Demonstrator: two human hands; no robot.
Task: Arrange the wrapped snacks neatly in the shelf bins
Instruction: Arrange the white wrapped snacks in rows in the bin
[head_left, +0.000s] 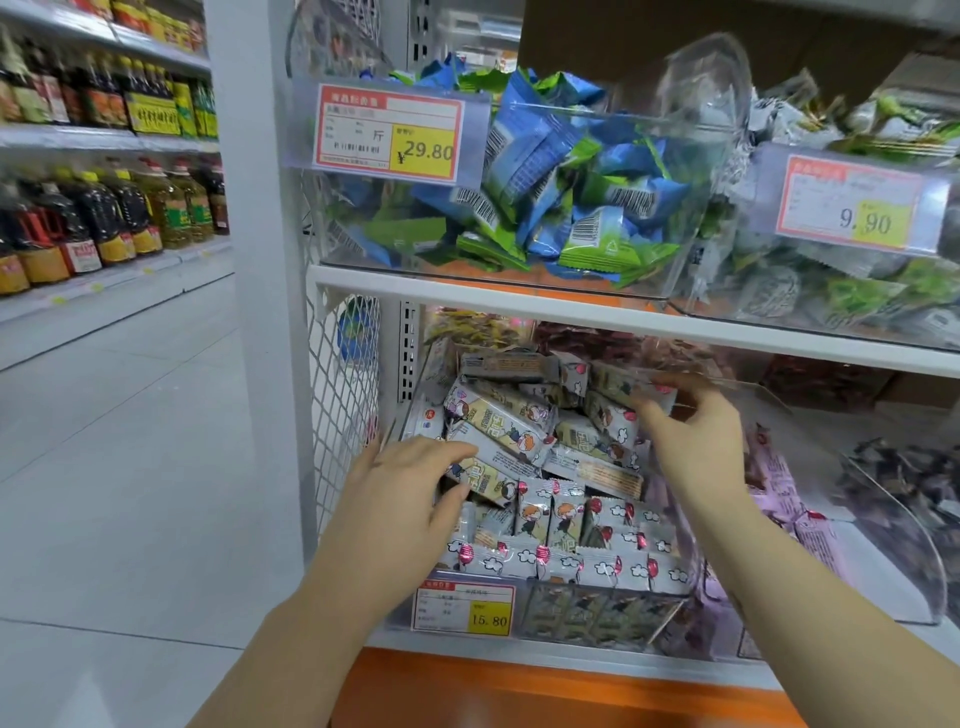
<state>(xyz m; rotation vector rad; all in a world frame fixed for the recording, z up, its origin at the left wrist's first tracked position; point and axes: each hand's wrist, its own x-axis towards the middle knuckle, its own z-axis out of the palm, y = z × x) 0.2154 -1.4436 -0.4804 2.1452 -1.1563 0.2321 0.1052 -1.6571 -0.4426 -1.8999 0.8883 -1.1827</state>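
Showing bright, even, white shop light, coming from above. Throwing only soft, weak shadows, a little darker under the white shelf edge (571, 306) and deep inside the lower bin (597, 616). Glaring gently on the pale floor (130, 467) and making milky reflections on the clear plastic of the upper bins (691, 208). Blurring slightly almost everywhere, more on the right price tag (852, 205) and on the bottles (104, 218) at the left, yet leaving the big numbers of the left price tag (387, 132) readable. Bending and tilting straight lines near the edges in the wide-angle way, for example the white post (260, 260).
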